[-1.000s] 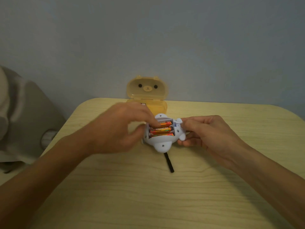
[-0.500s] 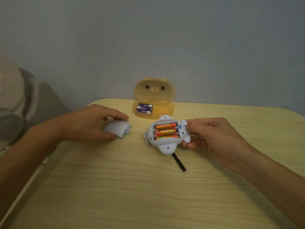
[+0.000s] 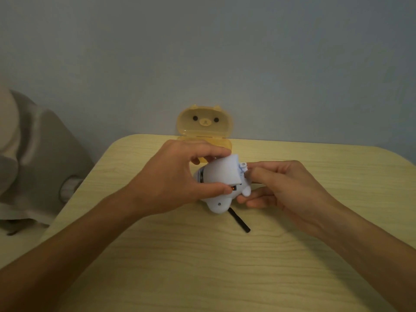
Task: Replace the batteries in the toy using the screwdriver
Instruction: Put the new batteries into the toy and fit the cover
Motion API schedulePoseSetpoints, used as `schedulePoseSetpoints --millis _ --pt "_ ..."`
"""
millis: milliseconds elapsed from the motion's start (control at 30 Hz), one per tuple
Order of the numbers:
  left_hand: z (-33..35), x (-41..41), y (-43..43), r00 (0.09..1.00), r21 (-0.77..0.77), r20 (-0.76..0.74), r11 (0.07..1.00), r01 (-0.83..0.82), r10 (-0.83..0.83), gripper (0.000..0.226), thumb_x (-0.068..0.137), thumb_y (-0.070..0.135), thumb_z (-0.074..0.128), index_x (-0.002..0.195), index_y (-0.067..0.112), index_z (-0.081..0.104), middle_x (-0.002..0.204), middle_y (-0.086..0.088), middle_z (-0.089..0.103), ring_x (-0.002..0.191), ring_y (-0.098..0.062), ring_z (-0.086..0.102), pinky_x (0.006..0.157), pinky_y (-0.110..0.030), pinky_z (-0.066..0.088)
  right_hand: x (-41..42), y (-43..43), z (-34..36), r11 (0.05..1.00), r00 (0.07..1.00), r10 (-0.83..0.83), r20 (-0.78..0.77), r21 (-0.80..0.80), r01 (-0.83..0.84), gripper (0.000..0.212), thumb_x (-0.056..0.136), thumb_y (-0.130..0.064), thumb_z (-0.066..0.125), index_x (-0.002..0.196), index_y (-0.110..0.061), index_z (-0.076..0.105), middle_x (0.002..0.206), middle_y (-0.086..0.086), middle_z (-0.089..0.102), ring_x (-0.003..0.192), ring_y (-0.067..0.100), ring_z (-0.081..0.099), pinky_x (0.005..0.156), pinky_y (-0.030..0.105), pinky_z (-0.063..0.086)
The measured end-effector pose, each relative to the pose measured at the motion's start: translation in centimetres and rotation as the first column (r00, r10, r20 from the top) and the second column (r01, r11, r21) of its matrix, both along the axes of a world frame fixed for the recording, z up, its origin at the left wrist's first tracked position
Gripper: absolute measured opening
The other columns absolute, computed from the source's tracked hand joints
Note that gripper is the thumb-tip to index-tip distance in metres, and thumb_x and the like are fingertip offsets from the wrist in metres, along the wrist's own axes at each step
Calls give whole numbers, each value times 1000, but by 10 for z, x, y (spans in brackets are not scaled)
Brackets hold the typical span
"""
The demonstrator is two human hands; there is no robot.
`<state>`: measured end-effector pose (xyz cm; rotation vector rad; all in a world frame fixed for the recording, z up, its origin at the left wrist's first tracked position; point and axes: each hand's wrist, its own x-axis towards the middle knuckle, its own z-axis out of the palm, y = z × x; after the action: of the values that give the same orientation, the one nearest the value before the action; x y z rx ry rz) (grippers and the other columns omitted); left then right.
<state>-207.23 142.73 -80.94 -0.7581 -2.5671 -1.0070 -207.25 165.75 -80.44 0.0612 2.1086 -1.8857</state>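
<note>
Pale tabletop [image 3: 202,266]: wood grain, matt and smooth. The toy [image 3: 219,203] is smooth matt plastic, and its battery cover [image 3: 221,171] is the same. At the far edge, the bear case [image 3: 203,121] is translucent amber plastic with a slight gloss. The screwdriver [image 3: 239,221] looks dull black. Soft grey cloth [image 3: 38,154] lies off the left edge.

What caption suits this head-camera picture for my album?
Left hand holds the battery cover over a white toy gripped by the right hand; open orange bear case behind.

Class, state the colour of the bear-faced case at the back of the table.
Translucent orange-yellow case, clearest in the head view.
</note>
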Motion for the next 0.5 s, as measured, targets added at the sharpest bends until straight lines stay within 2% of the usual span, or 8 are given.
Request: schedulePoseSetpoints --millis 100,300,400,500 --pt "-4 -3 0 1000 -6 12 1000 -6 6 66 67 62 79 128 35 74 114 39 66 114 6 64 89 -16 51 0 0 1 1000 1000 -4 8 -19 4 17 97 -11 68 102 -10 84 91 17 84 71 22 80 62 25 63" --pt "-11 -4 -13 992 17 109 997 -70 68 68 55 75 77 119 53 72 112 33 73 103 6 63 87 -16 49 1 0 3 998 1000 1 19 -57 0 16 95 -9 70 103 -6 83 93 20 83 76 27 81 64 26 63" --pt "-10 -1 -14 989 33 126 996 -84 79 70 53 77 82 118 54 72 115 34 71 102 6 65 88 -20 52 -1 -1 4 999 1000 12 13 -43 -11 17 95 -8 69 103 -6 83 94 18 84 77 27 81 65 26 63" --pt "-8 -1 -12 985 36 154 996 -83 76 69 52 74 76 118 54 71 114 38 68 103 8 65 85 -12 52 -1 -3 6 999 1000 15 24 -38 -15 18 94 -16 71 100 -5 84 96 17 84 75 26 80 69 29 63"
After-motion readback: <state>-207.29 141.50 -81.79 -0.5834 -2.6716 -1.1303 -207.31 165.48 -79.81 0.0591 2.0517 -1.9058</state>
